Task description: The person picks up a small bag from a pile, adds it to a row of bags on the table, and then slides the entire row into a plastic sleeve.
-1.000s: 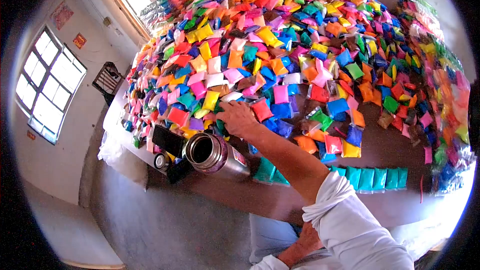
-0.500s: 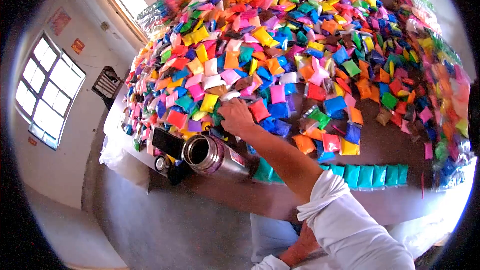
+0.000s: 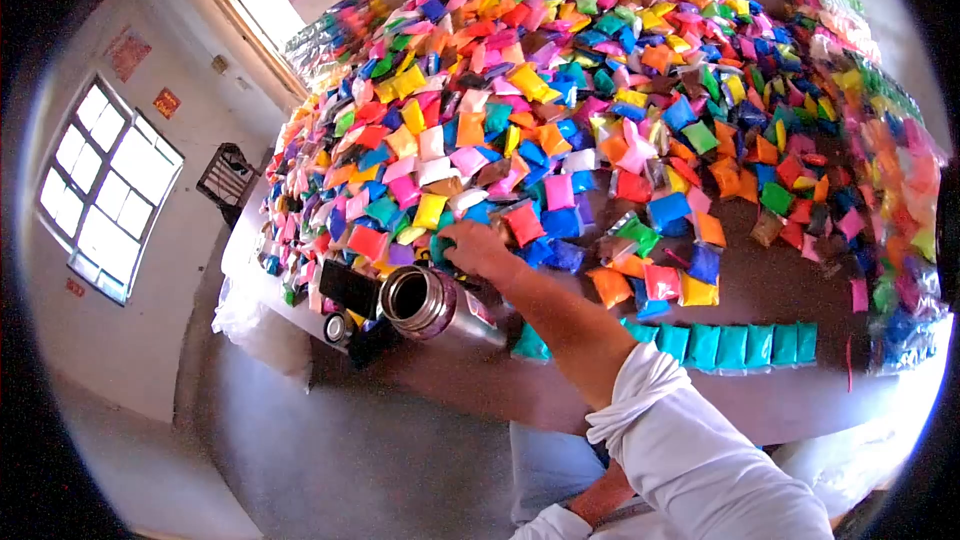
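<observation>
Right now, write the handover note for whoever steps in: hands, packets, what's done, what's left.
Right hand: stretched out to the near edge of the mixed pile of coloured packets, fingers on a teal packet. Whether it is gripped cannot be told.
Left hand: low by the lap, mostly hidden.
Things: an open steel flask sits just by the right hand, with a black phone beside it.
Done: a row of teal packets lies along the near edge of the table.
Left: the teal packet is not yet in the row, and more teal ones show in the pile.
</observation>
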The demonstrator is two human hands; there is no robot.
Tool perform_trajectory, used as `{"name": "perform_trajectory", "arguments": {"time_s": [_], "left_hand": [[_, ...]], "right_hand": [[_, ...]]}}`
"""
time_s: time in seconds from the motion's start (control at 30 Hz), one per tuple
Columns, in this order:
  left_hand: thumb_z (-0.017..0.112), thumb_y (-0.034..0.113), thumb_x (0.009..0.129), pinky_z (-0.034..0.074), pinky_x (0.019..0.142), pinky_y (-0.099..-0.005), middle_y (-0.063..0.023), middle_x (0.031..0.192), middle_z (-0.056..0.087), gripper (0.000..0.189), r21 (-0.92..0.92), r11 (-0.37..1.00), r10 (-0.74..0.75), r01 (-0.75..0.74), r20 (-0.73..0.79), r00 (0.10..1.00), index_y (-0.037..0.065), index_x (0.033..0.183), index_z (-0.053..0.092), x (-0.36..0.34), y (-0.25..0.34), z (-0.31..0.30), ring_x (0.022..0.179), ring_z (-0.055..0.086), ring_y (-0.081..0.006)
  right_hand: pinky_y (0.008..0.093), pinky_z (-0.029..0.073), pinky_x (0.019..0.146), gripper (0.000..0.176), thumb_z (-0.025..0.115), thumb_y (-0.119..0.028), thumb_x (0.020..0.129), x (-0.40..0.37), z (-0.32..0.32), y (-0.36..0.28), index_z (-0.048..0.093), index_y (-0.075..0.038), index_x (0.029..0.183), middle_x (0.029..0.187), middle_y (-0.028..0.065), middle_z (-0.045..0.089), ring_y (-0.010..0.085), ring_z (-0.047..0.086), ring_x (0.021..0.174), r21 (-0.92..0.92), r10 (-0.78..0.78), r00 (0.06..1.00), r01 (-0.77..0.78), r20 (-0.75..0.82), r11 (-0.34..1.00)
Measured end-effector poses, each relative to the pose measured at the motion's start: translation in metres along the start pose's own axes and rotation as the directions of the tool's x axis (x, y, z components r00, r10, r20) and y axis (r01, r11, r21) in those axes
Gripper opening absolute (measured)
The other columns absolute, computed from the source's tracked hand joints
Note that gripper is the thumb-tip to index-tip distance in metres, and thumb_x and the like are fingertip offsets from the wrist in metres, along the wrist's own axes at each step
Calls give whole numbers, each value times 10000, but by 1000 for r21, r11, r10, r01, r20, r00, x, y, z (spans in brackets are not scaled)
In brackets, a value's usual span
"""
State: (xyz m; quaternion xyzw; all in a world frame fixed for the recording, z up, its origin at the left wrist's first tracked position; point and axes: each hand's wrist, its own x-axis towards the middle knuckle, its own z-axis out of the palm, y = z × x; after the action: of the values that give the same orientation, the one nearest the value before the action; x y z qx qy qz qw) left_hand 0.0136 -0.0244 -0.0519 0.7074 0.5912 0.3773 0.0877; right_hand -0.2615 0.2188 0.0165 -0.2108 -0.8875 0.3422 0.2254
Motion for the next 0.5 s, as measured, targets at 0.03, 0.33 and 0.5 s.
{"name": "perform_trajectory", "arguments": {"time_s": [0.03,0.33,0.5], "left_hand": [[670,322,729,358,1010,-486,-142,1150,574,476,-2,1000,-2,2,6,1000,61,1122,607,0,1,-2,1122,509,-335],[679,299,722,372,1000,-480,-133,1111,581,416,-4,1000,-10,10,30,1000,66,1063,630,5,4,-13,1093,521,-324],[683,286,719,380,995,-477,-128,1089,585,383,69,998,-8,-1,130,991,68,1031,642,15,9,-26,1077,528,-317]], "right_hand": [[440,477,888,392,640,-282,758,-1,0,-3,640,-162,1131,1061,166,643,350,601,1014,6,35,999,-35,-1,999],[381,506,831,410,709,-292,711,-3,-2,-9,680,-111,1078,964,144,682,280,655,913,156,147,976,-122,-159,980],[246,502,694,325,703,-122,774,-17,-43,17,651,-17,1077,903,24,666,92,608,795,615,21,1000,-13,-6,788]]}}
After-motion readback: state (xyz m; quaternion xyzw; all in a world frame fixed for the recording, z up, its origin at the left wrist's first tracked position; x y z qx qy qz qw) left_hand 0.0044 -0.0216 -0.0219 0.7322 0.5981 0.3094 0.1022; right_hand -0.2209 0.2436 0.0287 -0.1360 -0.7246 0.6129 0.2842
